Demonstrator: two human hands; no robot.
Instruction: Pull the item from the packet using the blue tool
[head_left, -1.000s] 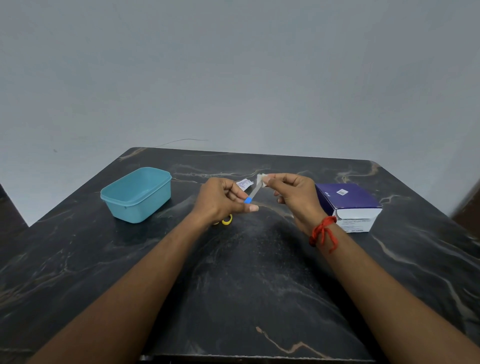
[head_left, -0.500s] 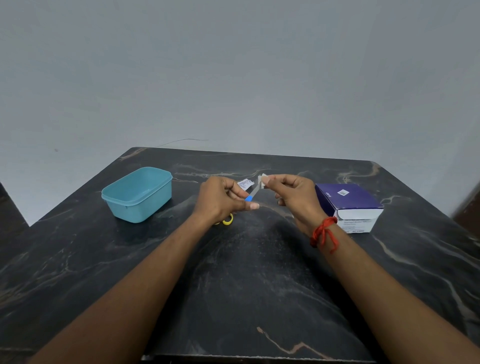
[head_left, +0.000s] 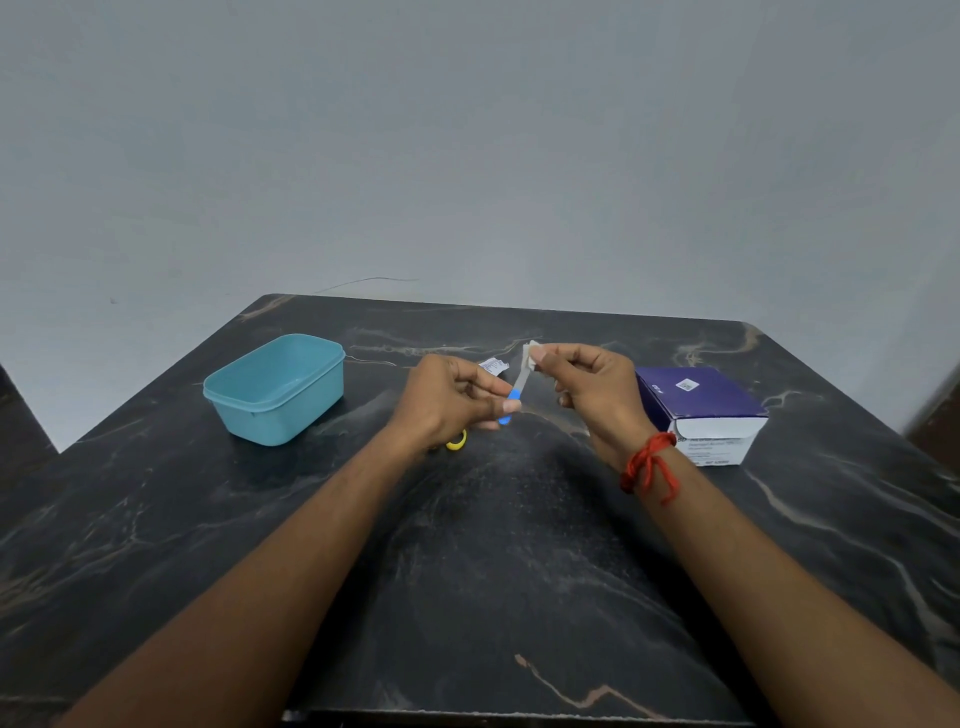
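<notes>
Head view: left hand (head_left: 447, 400) curled round the blue handle of a slim tool (head_left: 517, 387), held above the dark marble surface (head_left: 493, 571). Right hand (head_left: 592, 387) pinching a small white pad (head_left: 531, 353) against the tool's upper tip, fingers (head_left: 550, 356) bent. Torn white wrapper (head_left: 491, 366) just behind the left hand. Teal container (head_left: 275, 387) far left, purple box (head_left: 701, 410) right, yellow ring (head_left: 457, 441) under the left wrist.
</notes>
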